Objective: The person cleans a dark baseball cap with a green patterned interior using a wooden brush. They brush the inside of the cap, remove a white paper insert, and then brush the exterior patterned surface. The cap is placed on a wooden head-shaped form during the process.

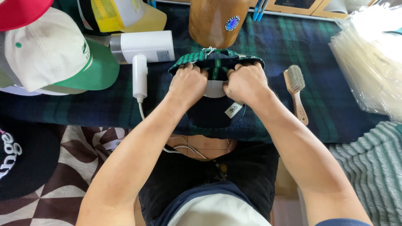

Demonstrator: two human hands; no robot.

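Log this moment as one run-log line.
left hand: grips dark cap rim | right hand: grips same rim | near: wooden brush, white handheld steamer

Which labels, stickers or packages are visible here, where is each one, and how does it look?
Small paper tag: white, rectangular, tilted, on the dark cap just below the right hand.
Round sticker: blue and white, on the brown wooden form above the cap.
Label panel: grey rectangle on the end of the white handheld appliance, left of the left hand.
Clear plastic bags: stacked at the right edge.
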